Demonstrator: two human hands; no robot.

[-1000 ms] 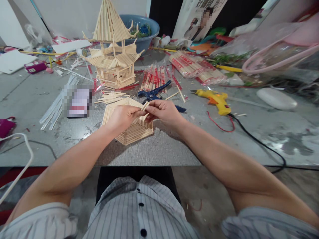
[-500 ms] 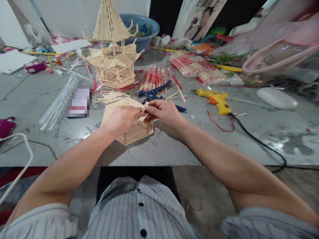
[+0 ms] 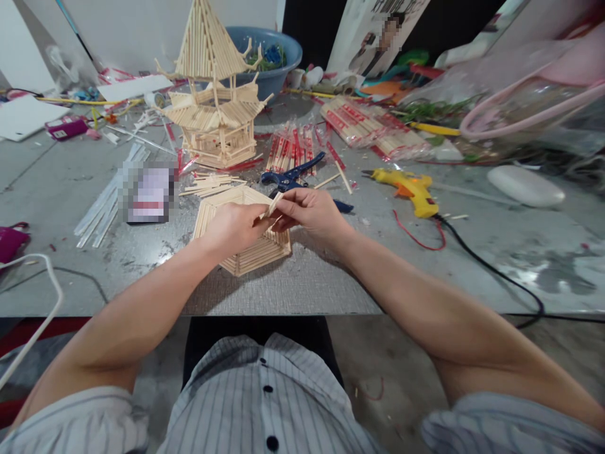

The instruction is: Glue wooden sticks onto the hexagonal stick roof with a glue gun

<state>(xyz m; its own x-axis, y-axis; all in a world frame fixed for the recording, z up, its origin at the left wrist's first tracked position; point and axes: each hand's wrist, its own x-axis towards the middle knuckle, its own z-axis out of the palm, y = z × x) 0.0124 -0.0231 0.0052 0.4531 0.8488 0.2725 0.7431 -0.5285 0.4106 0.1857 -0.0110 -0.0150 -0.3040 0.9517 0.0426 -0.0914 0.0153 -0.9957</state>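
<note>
Over a six-sided frame of stacked wooden sticks (image 3: 241, 263), my two hands meet with short wooden sticks (image 3: 273, 203) pinched between them. My left hand (image 3: 236, 228) has its fingers closed around the lower end of the sticks. From the other side, my right hand (image 3: 309, 214) grips the upper end between thumb and fingers. How many sticks there are I cannot tell, as the fingers cover part of them. Blue-handled cutters (image 3: 288, 180) lie just behind my right hand. Loose cut sticks (image 3: 210, 185) are spread behind the frame.
A stick-built pagoda (image 3: 220, 120) stands behind the frame. Wrapped chopsticks (image 3: 295, 148) lie beside it. To the right rests a yellow glue gun (image 3: 409, 189) with a black cord. Clear glue sticks (image 3: 111, 195) and a phone-like blurred object (image 3: 149, 192) are on the left.
The sticks have shifted slightly and show a little longer between my fingers. Both hands stay almost in the same place above the frame.
</note>
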